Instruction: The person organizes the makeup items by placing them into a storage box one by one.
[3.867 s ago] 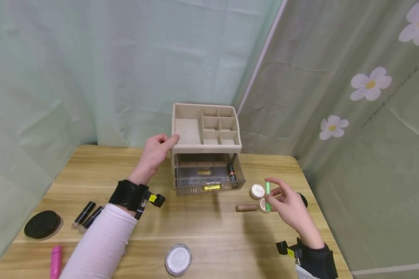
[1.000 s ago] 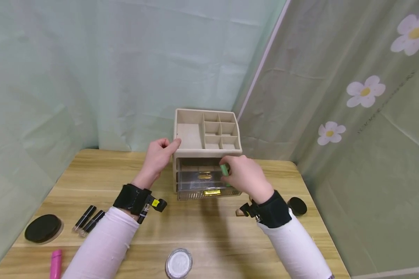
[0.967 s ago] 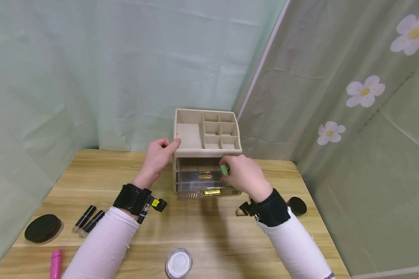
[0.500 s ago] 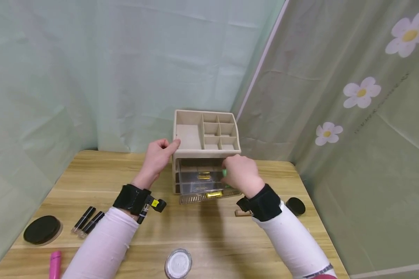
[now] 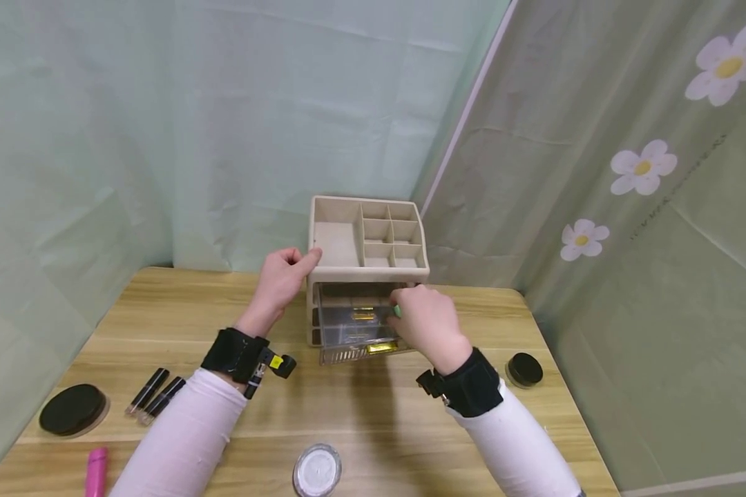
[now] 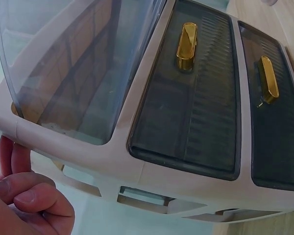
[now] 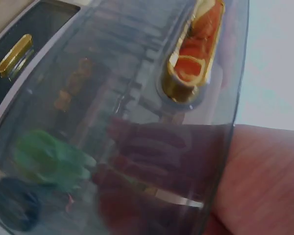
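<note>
A beige makeup organizer (image 5: 367, 274) stands at the back of the table, its clear upper drawer (image 5: 348, 335) pulled out and tipped a little forward. My left hand (image 5: 280, 277) pinches the organizer's left top edge, thumb above; the left wrist view shows its other fingers curled beside the wall. My right hand (image 5: 432, 319) reaches down into the drawer's right side, holding a slim green tube (image 5: 398, 310) between its fingers. Through the drawer front, the right wrist view shows the green tube (image 7: 44, 156) blurred beside a dark round end (image 7: 15, 203). My hand hides most of the tube in the head view.
To the left lie two black-capped tubes (image 5: 148, 391), a black compact (image 5: 73, 410) and a pink tube (image 5: 96, 471). A round silver-rimmed case (image 5: 317, 469) sits at the front, a black-lidded jar (image 5: 525, 370) at the right. Curtains rise behind the table.
My right hand has carried the green tube from the table's right side leftward into the drawer and sunk lower there. The drawer front has dipped slightly. My left hand keeps its hold.
</note>
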Demonstrator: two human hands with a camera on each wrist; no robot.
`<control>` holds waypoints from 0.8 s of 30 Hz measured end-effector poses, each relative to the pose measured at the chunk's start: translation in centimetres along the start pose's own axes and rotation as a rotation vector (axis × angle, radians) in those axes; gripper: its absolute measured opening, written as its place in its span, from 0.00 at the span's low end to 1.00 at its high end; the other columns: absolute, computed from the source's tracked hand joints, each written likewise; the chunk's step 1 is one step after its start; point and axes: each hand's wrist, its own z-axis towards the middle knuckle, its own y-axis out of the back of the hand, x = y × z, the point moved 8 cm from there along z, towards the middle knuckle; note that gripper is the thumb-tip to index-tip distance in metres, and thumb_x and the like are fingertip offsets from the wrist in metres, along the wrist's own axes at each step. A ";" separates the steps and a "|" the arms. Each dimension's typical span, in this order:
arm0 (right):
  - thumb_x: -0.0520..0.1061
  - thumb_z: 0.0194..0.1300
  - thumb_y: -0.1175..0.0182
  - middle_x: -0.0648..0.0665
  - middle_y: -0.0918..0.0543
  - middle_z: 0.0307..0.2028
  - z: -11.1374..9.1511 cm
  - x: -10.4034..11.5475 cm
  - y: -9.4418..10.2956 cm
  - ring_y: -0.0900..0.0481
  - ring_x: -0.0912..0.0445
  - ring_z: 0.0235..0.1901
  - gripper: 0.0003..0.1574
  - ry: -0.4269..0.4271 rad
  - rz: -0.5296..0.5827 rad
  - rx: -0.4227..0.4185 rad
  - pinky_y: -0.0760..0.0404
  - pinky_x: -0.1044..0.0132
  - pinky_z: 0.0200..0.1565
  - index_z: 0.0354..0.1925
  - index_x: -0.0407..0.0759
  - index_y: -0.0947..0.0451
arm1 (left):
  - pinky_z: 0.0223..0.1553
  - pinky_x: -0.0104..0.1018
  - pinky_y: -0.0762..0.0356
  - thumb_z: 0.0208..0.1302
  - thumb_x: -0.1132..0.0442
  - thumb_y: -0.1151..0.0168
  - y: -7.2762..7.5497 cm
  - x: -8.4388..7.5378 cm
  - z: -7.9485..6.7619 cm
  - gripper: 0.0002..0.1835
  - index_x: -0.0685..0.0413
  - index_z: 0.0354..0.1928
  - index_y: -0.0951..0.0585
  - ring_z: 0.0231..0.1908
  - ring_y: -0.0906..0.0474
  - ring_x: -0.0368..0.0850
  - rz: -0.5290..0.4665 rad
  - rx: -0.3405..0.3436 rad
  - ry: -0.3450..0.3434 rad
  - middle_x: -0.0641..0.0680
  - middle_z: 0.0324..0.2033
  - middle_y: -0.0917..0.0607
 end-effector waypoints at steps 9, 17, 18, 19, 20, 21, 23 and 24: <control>0.54 0.75 0.32 0.56 0.27 0.16 -0.5 1.6 0.2 0.25 0.56 0.16 0.19 0.210 0.002 -0.247 0.27 0.57 0.18 0.26 0.53 0.17 | 0.28 0.36 0.43 0.73 0.45 0.30 0.0 0.1 -0.1 0.28 0.54 0.23 0.32 0.26 0.37 0.47 -0.005 -0.004 0.012 0.45 0.18 0.37; 0.61 0.78 0.37 0.56 0.38 0.11 -0.6 1.9 -0.3 0.29 0.57 0.12 0.33 0.299 -0.008 -0.339 0.32 0.59 0.15 0.17 0.54 0.33 | 0.28 0.36 0.43 0.73 0.44 0.31 -0.1 0.0 0.0 0.29 0.54 0.23 0.32 0.25 0.38 0.46 0.008 -0.002 0.000 0.45 0.18 0.37; 0.61 0.79 0.37 0.56 0.38 0.11 -0.5 2.0 -0.5 0.29 0.57 0.12 0.34 0.304 -0.006 -0.341 0.33 0.60 0.15 0.17 0.55 0.34 | 0.28 0.36 0.43 0.73 0.44 0.31 -0.1 -0.1 0.0 0.29 0.54 0.23 0.32 0.25 0.38 0.46 0.005 -0.004 -0.002 0.44 0.18 0.37; 0.62 0.79 0.38 0.56 0.39 0.11 -0.5 2.0 -0.5 0.28 0.57 0.12 0.35 0.308 -0.001 -0.346 0.33 0.60 0.15 0.16 0.55 0.35 | 0.28 0.36 0.43 0.73 0.45 0.31 -0.1 -0.1 -0.1 0.29 0.53 0.23 0.32 0.25 0.38 0.46 0.003 -0.006 -0.004 0.44 0.18 0.37; 0.63 0.79 0.38 0.56 0.39 0.11 -0.5 2.1 -0.6 0.28 0.57 0.12 0.35 0.311 0.004 -0.353 0.34 0.60 0.15 0.16 0.55 0.35 | 0.27 0.36 0.43 0.73 0.45 0.31 -0.1 -0.1 -0.1 0.28 0.53 0.23 0.32 0.25 0.38 0.46 0.002 -0.007 -0.005 0.44 0.18 0.37; 0.63 0.78 0.38 0.57 0.40 0.11 -0.5 2.2 -0.6 0.28 0.57 0.12 0.36 0.315 0.010 -0.362 0.34 0.60 0.14 0.16 0.56 0.36 | 0.27 0.36 0.43 0.73 0.45 0.31 0.0 -0.1 -0.1 0.28 0.53 0.23 0.32 0.25 0.38 0.45 0.000 -0.009 -0.005 0.44 0.17 0.37; 0.63 0.78 0.37 0.57 0.41 0.11 -0.5 2.3 -0.6 0.29 0.57 0.12 0.37 0.320 0.018 -0.383 0.36 0.61 0.14 0.15 0.56 0.38 | 0.27 0.36 0.43 0.72 0.45 0.30 0.0 -0.1 -0.2 0.28 0.53 0.23 0.32 0.25 0.37 0.45 0.001 -0.016 -0.004 0.44 0.17 0.37; 0.63 0.77 0.36 0.57 0.41 0.11 -0.6 2.4 -0.5 0.29 0.58 0.12 0.37 0.325 0.022 -0.397 0.36 0.61 0.14 0.15 0.56 0.38 | 0.27 0.36 0.43 0.72 0.45 0.30 0.0 -0.1 -0.2 0.28 0.53 0.23 0.32 0.25 0.37 0.45 0.004 -0.018 -0.004 0.44 0.17 0.37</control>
